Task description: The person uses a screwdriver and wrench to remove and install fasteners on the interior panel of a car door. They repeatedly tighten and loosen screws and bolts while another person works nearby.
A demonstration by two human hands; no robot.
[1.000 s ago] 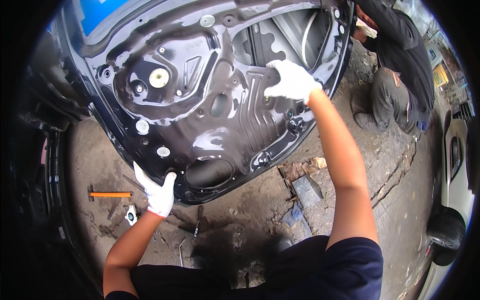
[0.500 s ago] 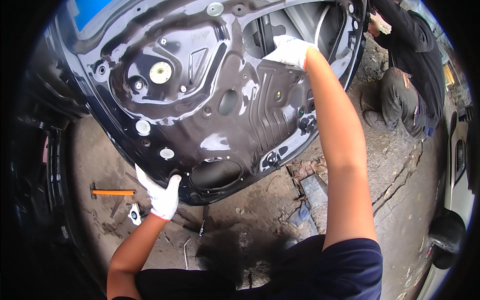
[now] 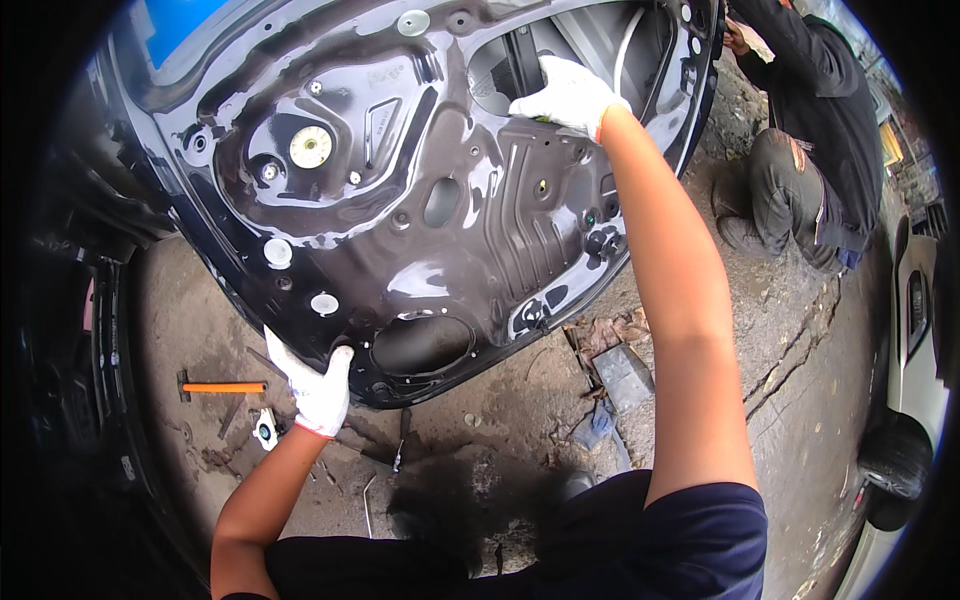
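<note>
A dark, glossy car door [image 3: 430, 230] fills the upper middle, its bare inner side facing me with round holes, white plugs and a large opening at the top right. My left hand [image 3: 322, 398], in a white glove, grips the door's lower left corner, thumb on the near face and the other fingers partly hidden behind the edge. My right hand [image 3: 572, 98], gloved too, holds the lower rim of the large opening, its thumb pointing left. Some of its fingertips are hard to make out.
An orange-handled hammer [image 3: 225, 387] and several small tools lie on the stained concrete floor [image 3: 790, 340]. Another person [image 3: 820, 130] crouches at the door's far right edge, one hand near it. A light-coloured car [image 3: 915, 330] stands at the far right, dark bodywork [image 3: 80, 350] at the left.
The door has shifted slightly left in the picture, both my hands moving with it. My right thumb now shows more clearly at the rim. The other person's hand has shifted toward the door's edge.
</note>
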